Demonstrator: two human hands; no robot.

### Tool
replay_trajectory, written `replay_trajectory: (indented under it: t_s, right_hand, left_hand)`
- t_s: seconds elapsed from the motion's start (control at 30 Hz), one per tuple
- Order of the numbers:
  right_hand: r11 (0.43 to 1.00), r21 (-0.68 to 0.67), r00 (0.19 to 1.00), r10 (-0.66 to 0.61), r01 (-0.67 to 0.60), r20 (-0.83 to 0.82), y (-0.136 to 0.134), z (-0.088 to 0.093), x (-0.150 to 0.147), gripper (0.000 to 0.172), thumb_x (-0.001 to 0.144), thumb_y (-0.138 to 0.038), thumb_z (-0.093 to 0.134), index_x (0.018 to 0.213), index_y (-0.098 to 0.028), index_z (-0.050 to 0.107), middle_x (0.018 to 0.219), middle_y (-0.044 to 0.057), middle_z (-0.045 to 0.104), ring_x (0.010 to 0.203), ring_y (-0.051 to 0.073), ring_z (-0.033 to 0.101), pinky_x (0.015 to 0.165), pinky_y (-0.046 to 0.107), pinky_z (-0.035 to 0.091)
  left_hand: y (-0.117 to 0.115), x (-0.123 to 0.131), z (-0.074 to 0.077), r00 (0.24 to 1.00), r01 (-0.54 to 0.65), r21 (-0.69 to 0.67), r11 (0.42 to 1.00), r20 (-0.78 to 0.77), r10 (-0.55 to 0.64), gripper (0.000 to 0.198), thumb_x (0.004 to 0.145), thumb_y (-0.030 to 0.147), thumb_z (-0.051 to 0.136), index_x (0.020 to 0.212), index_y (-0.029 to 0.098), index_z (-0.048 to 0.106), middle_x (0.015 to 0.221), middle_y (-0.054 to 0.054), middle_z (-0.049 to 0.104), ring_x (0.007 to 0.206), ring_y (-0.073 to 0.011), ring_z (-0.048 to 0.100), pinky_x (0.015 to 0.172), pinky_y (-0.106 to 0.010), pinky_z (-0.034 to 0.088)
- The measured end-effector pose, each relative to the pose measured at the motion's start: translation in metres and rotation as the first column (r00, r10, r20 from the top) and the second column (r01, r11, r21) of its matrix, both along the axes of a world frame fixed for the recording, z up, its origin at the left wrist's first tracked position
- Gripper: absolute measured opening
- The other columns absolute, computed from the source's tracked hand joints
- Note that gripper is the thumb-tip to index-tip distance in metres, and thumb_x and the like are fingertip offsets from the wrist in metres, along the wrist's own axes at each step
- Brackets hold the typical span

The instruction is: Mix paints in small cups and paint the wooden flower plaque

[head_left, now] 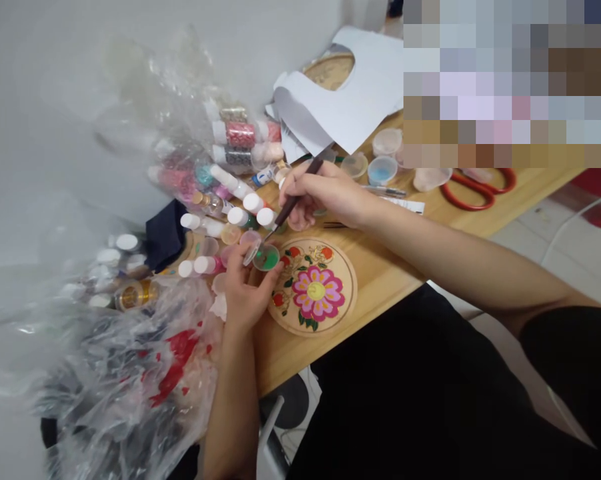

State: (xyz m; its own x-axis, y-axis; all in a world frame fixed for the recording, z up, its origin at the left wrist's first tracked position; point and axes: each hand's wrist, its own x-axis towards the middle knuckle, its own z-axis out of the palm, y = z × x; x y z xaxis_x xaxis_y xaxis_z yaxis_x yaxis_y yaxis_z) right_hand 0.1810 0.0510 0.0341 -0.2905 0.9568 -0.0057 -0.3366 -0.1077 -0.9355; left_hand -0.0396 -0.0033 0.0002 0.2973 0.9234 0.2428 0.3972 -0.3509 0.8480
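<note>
My left hand [248, 293] grips a small clear cup of green paint [269, 259], its lid flipped open on the left side. In my right hand [320, 190] is a dark-handled paintbrush [293, 207], pinched between the fingers, with its tip just above the cup's left rim; whether it touches the paint I cannot tell. Directly below the cup lies a round wooden disc [348, 283] on the tabletop. It bears a pink and magenta flower, red and orange fruits and green leaves with gold outlines. My left hand partly covers the disc's left edge.
Several white-capped bottles [238, 217] and glitter jars [240, 135] crowd the left. Crumpled plastic bags [175, 373] lie along the near left. Further back are white paper [350, 100], a blue paint cup [382, 172] and red-handled scissors [473, 193]. The table [395, 267] ends near my lap.
</note>
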Motion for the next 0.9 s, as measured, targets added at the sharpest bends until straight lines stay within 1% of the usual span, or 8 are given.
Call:
replay_trajectory:
  t_s: [0.07,0.27,0.4,0.6,0.77,0.9]
  right_hand:
    - [1.000,0.012,1.000,-0.001,0.001,0.010,0.0008,-0.0012,0.0001,0.017,0.074,-0.024,0.051,0.066,-0.013,0.062,0.051,0.007,0.062,0.037,0.012,0.053,0.033,0.021,0.038]
    - [1.000,-0.001,1.000,0.002,-0.002,0.024,0.0010,-0.0017,0.0008,0.015,0.073,-0.023,0.050,0.066,-0.015,0.060,0.051,0.005,0.061,0.039,0.014,0.054,0.035,0.023,0.042]
    - [1.000,-0.001,1.000,-0.010,0.010,0.016,-0.0001,-0.0009,0.0012,0.013,0.074,-0.022,0.052,0.067,-0.015,0.060,0.050,0.004,0.061,0.040,0.013,0.056,0.035,0.021,0.042]
    - [1.000,-0.010,1.000,0.006,-0.006,0.025,0.0000,0.0004,0.0011,0.013,0.072,-0.020,0.048,0.067,-0.014,0.059,0.048,0.002,0.061,0.038,0.011,0.055,0.035,0.018,0.040]
    - [1.000,-0.006,1.000,0.000,0.000,0.008,-0.0003,0.0006,0.0010,0.012,0.069,-0.020,0.050,0.066,-0.014,0.060,0.047,0.002,0.062,0.037,0.013,0.056,0.034,0.019,0.038]
    - [1.000,-0.009,1.000,0.004,-0.004,0.015,-0.0001,-0.0002,0.0013,0.012,0.068,-0.022,0.051,0.064,-0.014,0.060,0.046,0.002,0.062,0.037,0.012,0.056,0.034,0.019,0.038]
  left_hand:
    - [-0.0008,0.0011,0.0002,1.000,0.010,-0.023,1.000,0.015,-0.009,0.046,0.081,0.029,0.075,0.120,0.026,0.052,0.117,-0.007,0.068,0.110,-0.0232,0.070,0.093,-0.040,0.059]
    - [-0.0013,-0.0005,-0.0032,0.999,-0.036,-0.097,0.995,0.030,0.039,0.050,0.080,0.036,0.076,0.121,0.026,0.049,0.122,-0.010,0.066,0.111,-0.0246,0.069,0.093,-0.042,0.060]
    - [-0.0007,-0.0008,-0.0039,0.999,-0.034,-0.083,0.996,0.034,0.037,0.047,0.079,0.034,0.076,0.118,0.025,0.052,0.120,-0.008,0.065,0.108,-0.0234,0.070,0.093,-0.040,0.059]
    - [0.0000,-0.0008,-0.0038,0.998,-0.032,-0.055,0.998,0.045,0.035,0.046,0.078,0.030,0.078,0.116,0.022,0.054,0.111,-0.006,0.067,0.101,-0.0212,0.071,0.087,-0.036,0.061]
    - [0.0005,-0.0015,-0.0049,0.999,-0.037,-0.051,0.998,0.034,0.039,0.047,0.078,0.030,0.076,0.118,0.022,0.053,0.113,-0.007,0.065,0.105,-0.0224,0.069,0.091,-0.038,0.059]
    - [0.0010,0.0012,-0.0047,0.999,0.001,-0.048,0.999,0.043,0.001,0.042,0.080,0.032,0.074,0.115,0.021,0.054,0.108,-0.006,0.066,0.100,-0.0210,0.070,0.088,-0.036,0.059]
